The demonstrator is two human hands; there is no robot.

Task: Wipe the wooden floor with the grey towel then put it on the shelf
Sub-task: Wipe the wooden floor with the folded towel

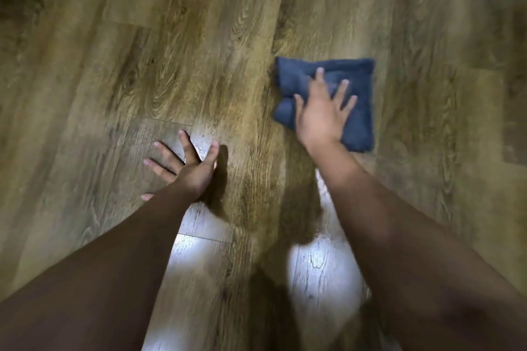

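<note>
Towel: folded grey-blue terry towel (pixel 342 80) flat on brown wood-plank floor (pixel 171 51)
Right hand (pixel 320 111): fingers spread, pressing towel
Left hand (pixel 188 168): splayed flat on floor

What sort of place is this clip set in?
Probably an indoor room, likely in a home. Only wood-look plank floor shows, with light glare on it. The right hand presses a folded towel flat; the left hand rests on the floor.
</note>
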